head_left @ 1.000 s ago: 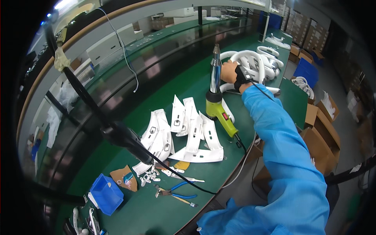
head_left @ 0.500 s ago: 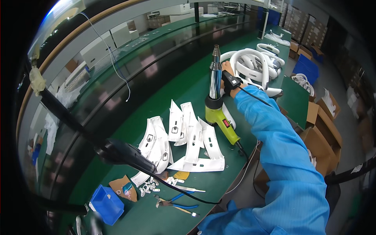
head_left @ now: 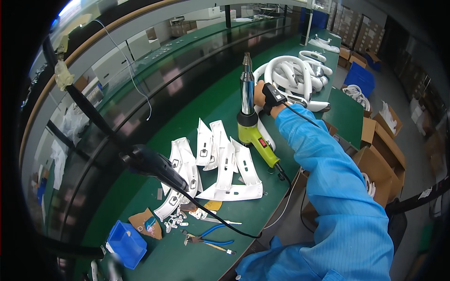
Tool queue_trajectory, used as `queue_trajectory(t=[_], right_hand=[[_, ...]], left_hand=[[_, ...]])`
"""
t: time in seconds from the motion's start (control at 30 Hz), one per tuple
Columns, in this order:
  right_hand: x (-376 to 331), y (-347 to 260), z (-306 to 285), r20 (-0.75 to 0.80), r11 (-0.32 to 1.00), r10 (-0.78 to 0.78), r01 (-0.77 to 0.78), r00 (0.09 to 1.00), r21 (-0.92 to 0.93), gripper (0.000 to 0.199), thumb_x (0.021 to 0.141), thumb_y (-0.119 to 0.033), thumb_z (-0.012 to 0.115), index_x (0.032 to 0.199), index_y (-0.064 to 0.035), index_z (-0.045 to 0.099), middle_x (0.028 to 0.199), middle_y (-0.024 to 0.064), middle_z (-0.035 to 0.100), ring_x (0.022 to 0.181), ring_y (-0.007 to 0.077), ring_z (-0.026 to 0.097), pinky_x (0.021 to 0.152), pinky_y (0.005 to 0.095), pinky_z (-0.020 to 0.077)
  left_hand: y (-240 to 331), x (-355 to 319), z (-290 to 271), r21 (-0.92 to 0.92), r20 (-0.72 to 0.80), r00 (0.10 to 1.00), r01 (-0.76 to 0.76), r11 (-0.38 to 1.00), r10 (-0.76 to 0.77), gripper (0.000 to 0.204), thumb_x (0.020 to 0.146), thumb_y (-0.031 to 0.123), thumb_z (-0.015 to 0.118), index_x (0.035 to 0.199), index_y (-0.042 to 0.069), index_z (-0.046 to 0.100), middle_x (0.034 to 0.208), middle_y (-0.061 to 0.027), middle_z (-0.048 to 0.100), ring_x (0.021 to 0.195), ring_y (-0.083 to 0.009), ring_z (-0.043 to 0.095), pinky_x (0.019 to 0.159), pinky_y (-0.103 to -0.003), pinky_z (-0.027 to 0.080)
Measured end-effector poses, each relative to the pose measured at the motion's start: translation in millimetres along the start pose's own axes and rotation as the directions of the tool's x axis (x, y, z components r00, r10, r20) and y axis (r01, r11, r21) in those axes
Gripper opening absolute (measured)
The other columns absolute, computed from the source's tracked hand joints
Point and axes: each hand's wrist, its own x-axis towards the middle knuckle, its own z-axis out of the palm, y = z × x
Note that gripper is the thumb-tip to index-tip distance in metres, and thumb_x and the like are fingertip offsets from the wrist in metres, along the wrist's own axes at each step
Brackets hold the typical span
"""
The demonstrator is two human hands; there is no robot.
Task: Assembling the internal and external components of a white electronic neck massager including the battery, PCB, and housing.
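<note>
My right hand (head_left: 259, 94), in a blue sleeve with a black device strapped at the wrist, reaches over the green bench. Its fingers are largely hidden behind the metal nozzle of a lime-green heat gun (head_left: 253, 136), which stands nozzle up. Just beyond the hand lies a pile of white ring-shaped parts (head_left: 291, 77). A white curved piece (head_left: 267, 133) shows below the wrist, partly behind the heat gun; whether the hand touches it cannot be told. Left of the heat gun several white curved shells (head_left: 227, 161) lie spread out. My left hand is out of view.
Blue-handled cutting pliers (head_left: 208, 238) lie by small white parts (head_left: 176, 221) near the front edge. A blue bin (head_left: 126, 246) stands at lower left. A black jointed arm (head_left: 154, 166) with a cable crosses above the bench. Cardboard boxes (head_left: 382, 175) stand on the right.
The view has shifted slightly, so the bench things sit further left. My right hand has drawn back a little from the white rings, and its fingers are now more hidden behind the nozzle.
</note>
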Motion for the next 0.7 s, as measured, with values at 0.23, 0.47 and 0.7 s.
queue_trajectory(t=[0.23,0.47,0.7], right_hand=[[0,0,-7,0.037,0.985,0.066,-0.071,0.997,0.154,0.048,0.096,-0.043,0.063,0.128,-0.008,0.064,0.119,0.0173,0.069,0.109,0.0301,0.07,0.093,0.0445,0.057],[10,7,4,-0.111,0.996,0.027,-0.017,0.993,0.092,0.047,0.095,-0.045,0.063,0.122,-0.0063,0.065,0.109,0.021,0.072,0.105,0.0354,0.071,0.088,0.0491,0.058],[-50,53,-55,-0.4,0.839,0.125,0.118,0.908,0.531,0.035,0.089,-0.031,0.064,0.101,0.0008,0.073,0.097,0.0261,0.073,0.093,0.0428,0.071,0.084,0.0504,0.056]], left_hand=[[0,-1,-2,0.013,0.0,1.0,0.021,1.0,-0.021,0.011,0.097,0.006,0.064,0.106,-0.001,0.063,0.092,-0.0109,0.068,0.078,-0.0145,0.058,0.074,-0.026,0.046],[-3,-5,-5,-0.023,-0.025,0.999,0.024,0.999,-0.024,0.011,0.097,0.006,0.065,0.106,-0.001,0.063,0.093,-0.0107,0.068,0.079,-0.015,0.059,0.074,-0.026,0.047],[-8,3,-8,-0.064,0.007,1.0,0.024,0.998,-0.024,0.012,0.097,0.005,0.065,0.107,-0.001,0.063,0.096,-0.0114,0.067,0.082,-0.0159,0.061,0.076,-0.026,0.049]])
